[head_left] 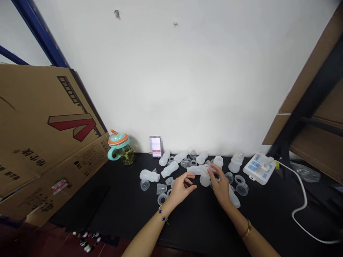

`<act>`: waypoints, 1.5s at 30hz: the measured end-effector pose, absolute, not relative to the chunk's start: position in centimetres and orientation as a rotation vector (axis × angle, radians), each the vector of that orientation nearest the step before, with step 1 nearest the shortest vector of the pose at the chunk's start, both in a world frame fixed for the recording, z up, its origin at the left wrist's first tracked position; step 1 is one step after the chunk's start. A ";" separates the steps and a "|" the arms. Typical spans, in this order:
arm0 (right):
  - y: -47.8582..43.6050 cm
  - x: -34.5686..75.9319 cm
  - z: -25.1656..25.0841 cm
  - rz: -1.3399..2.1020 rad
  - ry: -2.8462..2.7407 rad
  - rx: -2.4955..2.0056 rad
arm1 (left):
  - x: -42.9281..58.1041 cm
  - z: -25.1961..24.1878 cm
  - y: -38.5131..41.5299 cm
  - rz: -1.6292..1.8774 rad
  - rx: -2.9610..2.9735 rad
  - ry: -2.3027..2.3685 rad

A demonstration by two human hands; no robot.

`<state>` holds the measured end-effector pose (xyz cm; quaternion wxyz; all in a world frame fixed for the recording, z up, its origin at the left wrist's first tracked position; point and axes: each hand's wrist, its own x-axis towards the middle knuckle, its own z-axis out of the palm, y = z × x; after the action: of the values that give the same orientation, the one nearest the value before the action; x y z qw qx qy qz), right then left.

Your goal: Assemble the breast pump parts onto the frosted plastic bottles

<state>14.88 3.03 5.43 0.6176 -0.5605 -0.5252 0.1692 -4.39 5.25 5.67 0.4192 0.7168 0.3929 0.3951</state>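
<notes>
A frosted white baby bottle (pixel 205 178) stands upright on the black table. My right hand (pixel 220 185) has its thumb and fingers closed at the bottle's top, partly hiding the neck. To the left of it, my left hand (pixel 181 189) is empty, with thumb and fingers curved and apart. Near my left wrist lie a clear cap (pixel 161 188) and a translucent ring (pixel 162 199). Beside my right hand are another ring (pixel 239 179), a clear dome cap (pixel 242 189) and a lying bottle (pixel 234 197) partly covered by my hand.
Several more bottles lie behind my hands, among them one (pixel 149 175) at the left; another bottle (pixel 236 163) stands at the right. A teal-lidded jug (pixel 122 147), a blurred-out screen (pixel 156 146) and a white power strip (pixel 259 167) with a cable (pixel 302 200) line the back. Cardboard (pixel 40 135) borders the left.
</notes>
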 end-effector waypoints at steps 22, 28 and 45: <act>4.7 14.9 2.6 0.411 -1.392 -1.443 | -4.4 5.9 5.1 0.991 1.798 0.994; 4.6 14.8 2.2 0.345 -1.419 -1.486 | -4.4 6.0 5.1 0.991 1.787 0.993; 2.7 13.4 4.2 0.409 -1.422 -1.392 | -4.5 5.4 5.3 1.046 1.763 0.945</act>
<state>13.37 2.71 4.21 0.5269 -0.5822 -0.5950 0.1712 -4.50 5.26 5.41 0.4279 0.7059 0.3784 0.4188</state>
